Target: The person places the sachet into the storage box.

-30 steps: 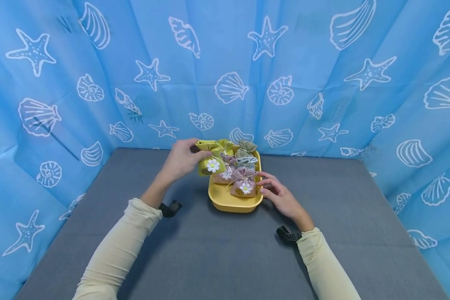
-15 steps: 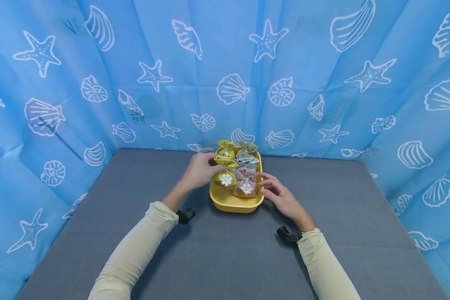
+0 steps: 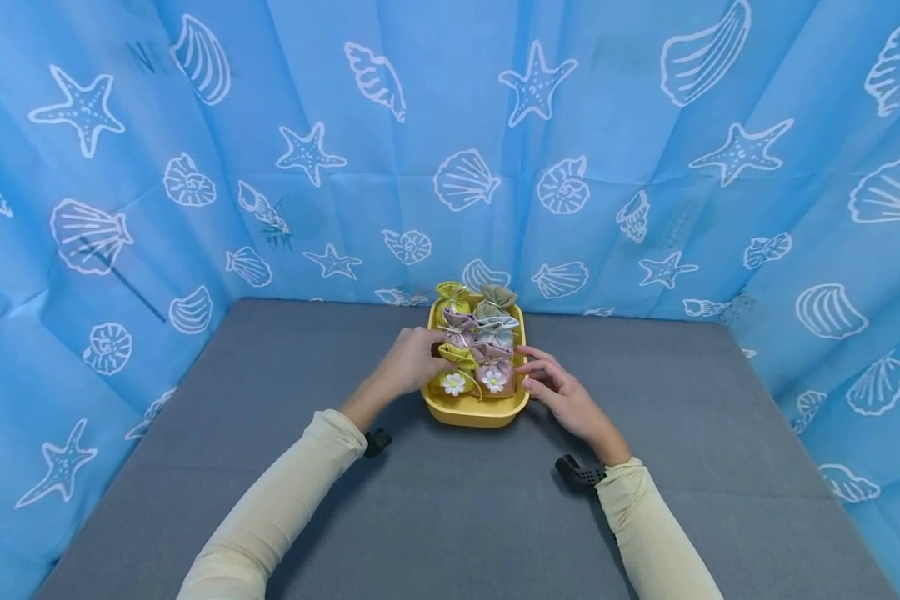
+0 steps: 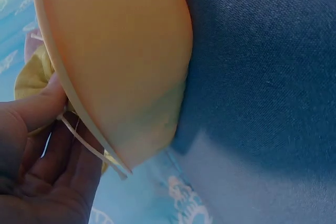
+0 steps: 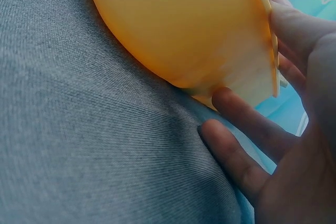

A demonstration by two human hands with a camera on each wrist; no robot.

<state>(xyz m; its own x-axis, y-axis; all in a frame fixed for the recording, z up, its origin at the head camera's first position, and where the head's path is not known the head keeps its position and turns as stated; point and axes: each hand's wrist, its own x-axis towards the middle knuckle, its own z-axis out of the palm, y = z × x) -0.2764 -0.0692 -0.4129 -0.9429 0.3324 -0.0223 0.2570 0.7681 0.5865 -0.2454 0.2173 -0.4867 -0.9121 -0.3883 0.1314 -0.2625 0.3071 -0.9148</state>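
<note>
My left hand (image 3: 412, 362) pinches the gathered neck of a yellow drawstring pouch (image 3: 459, 382) with a white flower on its front. That pouch stands at the front left inside a yellow tray (image 3: 472, 412). In the left wrist view, its cord (image 4: 79, 136) hangs over the tray's rim, and the tray hides most of its body. A mauve pouch (image 3: 494, 375) with a white flower stands right beside it. On the tray's right side my right hand (image 3: 566, 400) touches the rim and outer wall, its fingers loosely spread.
Behind the front pair stand another mauve pouch (image 3: 459, 327), a pale grey pouch (image 3: 497, 333), a yellow pouch (image 3: 452, 298) and a grey-green pouch (image 3: 497, 302). The tray sits on a grey cloth-covered table (image 3: 450, 517). A blue shell-patterned curtain (image 3: 465, 100) surrounds the table's back and sides.
My left hand has carried the yellow pouch rightward and down, from above the tray's left side to the front-left spot inside it. The right hand has stayed at the tray's side.
</note>
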